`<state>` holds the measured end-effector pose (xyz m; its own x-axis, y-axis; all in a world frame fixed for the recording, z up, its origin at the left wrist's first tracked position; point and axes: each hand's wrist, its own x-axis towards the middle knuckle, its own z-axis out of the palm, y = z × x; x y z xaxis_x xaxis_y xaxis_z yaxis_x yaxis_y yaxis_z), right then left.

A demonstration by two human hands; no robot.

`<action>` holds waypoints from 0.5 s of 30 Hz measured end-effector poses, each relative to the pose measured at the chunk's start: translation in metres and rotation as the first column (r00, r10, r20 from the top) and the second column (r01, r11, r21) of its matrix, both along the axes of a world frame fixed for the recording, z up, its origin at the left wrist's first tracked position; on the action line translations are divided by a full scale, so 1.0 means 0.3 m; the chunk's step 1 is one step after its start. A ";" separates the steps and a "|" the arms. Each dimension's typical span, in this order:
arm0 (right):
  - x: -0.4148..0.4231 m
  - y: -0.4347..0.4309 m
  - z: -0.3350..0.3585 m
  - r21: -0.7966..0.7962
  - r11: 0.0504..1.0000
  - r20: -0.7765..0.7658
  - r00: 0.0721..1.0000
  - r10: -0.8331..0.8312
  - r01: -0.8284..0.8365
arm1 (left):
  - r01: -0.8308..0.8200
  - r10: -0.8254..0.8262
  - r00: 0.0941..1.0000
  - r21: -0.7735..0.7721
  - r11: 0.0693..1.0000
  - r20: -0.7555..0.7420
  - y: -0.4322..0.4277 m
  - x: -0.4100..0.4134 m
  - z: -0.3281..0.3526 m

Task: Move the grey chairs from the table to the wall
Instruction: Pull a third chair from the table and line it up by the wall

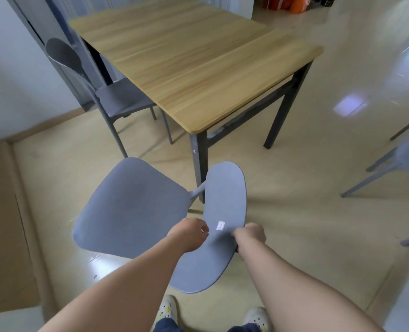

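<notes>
Left hand (189, 232) and right hand (251, 233) clamp opposite edges of backrest of grey chair (136, 207); fingers curled tight around rim, likely for two-sided lift control. Seat beyond knuckles: matte blue-grey plastic, small white label between hands. Farther: wooden table (198, 56), second chair (117, 97) tucked at table's left side.

Glossy beige floor (318, 164), with light patches reflected toward the right edge. Standing on it: a wood-topped table (186, 56) on dark metal legs, 1 grey chair (112, 97) tucked at the table's left edge, parts of 2 more grey chairs (395, 161) at the floor's right edge. Flattened cardboard (9, 212) along the left edge, by the wall.
</notes>
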<state>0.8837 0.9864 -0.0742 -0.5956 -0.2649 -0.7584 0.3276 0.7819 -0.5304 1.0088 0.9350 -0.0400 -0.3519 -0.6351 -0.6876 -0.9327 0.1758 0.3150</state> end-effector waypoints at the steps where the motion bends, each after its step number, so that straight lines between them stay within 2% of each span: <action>1: -0.063 0.018 0.002 -0.010 1.000 -0.021 1.000 -0.008 0.008 | 0.003 -0.003 1.000 -0.005 1.000 -0.008 0.018 -0.061 0.007; 7: -0.375 0.149 0.020 -0.092 0.987 -0.093 0.985 -0.143 0.135 | 0.074 -0.074 0.997 -0.003 0.997 -0.022 0.138 -0.393 0.029; 15: -0.691 0.223 0.065 -0.173 0.972 -0.177 0.965 -0.192 0.161 | 0.222 -0.223 0.975 -0.018 0.975 -0.019 0.193 -0.698 0.078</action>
